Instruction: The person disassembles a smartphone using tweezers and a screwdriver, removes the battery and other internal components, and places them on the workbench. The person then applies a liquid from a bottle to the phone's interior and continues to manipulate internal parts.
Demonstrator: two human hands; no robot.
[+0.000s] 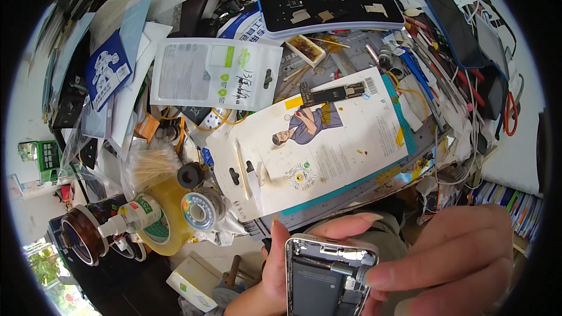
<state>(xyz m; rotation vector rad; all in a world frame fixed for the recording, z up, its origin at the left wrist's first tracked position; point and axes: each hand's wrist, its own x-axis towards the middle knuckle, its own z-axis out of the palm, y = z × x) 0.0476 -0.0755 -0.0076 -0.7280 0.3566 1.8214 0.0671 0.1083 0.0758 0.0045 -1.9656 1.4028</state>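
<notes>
The left hand is cradling the phone (319,256), and it's lying open, cover off! The right hand (451,257) is pinching a driver (345,269) across it. The battery (310,289) is sitting inside; beyond both hands, a board (335,94) is resting on white card (357,146). Screws remaining? Can't tell.

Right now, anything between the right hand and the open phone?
Only the slim metal tool pinched in the right hand, extending over the open phone. Nothing else visible is in between; the left hand holds the phone from its left side.
</notes>
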